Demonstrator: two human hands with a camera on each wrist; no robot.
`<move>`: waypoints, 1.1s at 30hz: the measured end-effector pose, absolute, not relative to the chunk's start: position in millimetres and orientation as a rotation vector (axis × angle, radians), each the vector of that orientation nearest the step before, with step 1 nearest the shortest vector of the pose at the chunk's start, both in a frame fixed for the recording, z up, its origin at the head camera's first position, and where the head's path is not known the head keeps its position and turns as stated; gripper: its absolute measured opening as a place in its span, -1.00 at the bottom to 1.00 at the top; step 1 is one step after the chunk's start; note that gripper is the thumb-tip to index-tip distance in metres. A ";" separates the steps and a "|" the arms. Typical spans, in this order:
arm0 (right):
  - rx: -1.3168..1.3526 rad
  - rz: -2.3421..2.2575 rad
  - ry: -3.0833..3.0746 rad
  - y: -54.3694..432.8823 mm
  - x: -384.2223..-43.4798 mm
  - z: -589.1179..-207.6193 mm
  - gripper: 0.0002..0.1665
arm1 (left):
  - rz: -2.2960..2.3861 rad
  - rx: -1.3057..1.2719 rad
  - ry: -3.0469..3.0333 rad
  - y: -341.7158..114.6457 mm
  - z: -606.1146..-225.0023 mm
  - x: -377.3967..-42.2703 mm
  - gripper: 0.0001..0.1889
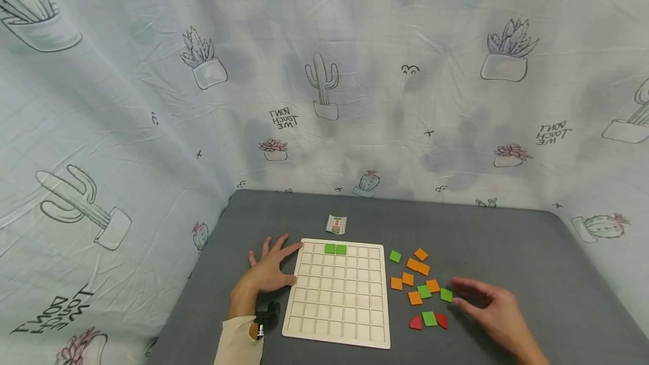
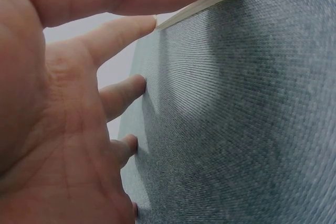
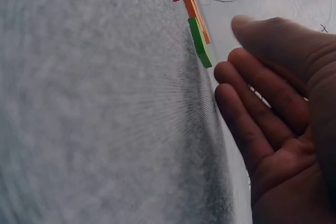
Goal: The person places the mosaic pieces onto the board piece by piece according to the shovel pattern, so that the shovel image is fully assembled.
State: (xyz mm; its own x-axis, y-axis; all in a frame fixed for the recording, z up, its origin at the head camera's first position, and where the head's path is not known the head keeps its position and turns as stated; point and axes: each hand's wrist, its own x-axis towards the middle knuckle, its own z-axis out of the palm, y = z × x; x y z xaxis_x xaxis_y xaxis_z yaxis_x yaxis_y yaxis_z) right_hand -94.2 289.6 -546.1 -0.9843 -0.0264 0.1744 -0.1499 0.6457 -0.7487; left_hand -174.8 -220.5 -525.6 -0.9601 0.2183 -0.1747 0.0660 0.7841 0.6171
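A cream grid board [image 1: 334, 298] lies on the grey table, with two green square tiles [image 1: 336, 249] side by side in its top row. My left hand [image 1: 269, 272] is at the board's left edge, fingers spread; its thumb and index fingertip [image 2: 149, 23] touch the rim. To the right of the board my right hand [image 1: 489, 306] hovers low, with nothing between thumb and fingers. Its fingertips are right beside a green square tile [image 1: 446, 295], which the right wrist view shows as a green block edge [image 3: 199, 43] just past the fingers.
Several orange square tiles [image 1: 415, 298] and other green ones [image 1: 395, 256] lie loose right of the board. Two red quarter-round pieces [image 1: 416, 323] flank a green tile [image 1: 429, 319]. A small printed pattern card [image 1: 336, 225] lies beyond the board. Cactus-print cloth [image 1: 355, 100] hangs around the table.
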 end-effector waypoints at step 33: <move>0.203 1.047 -2.685 283.5 -93.4 -547.5 -0.52 | 0.963 0.241 2.728 -221.8 -523.9 -173.1 -0.08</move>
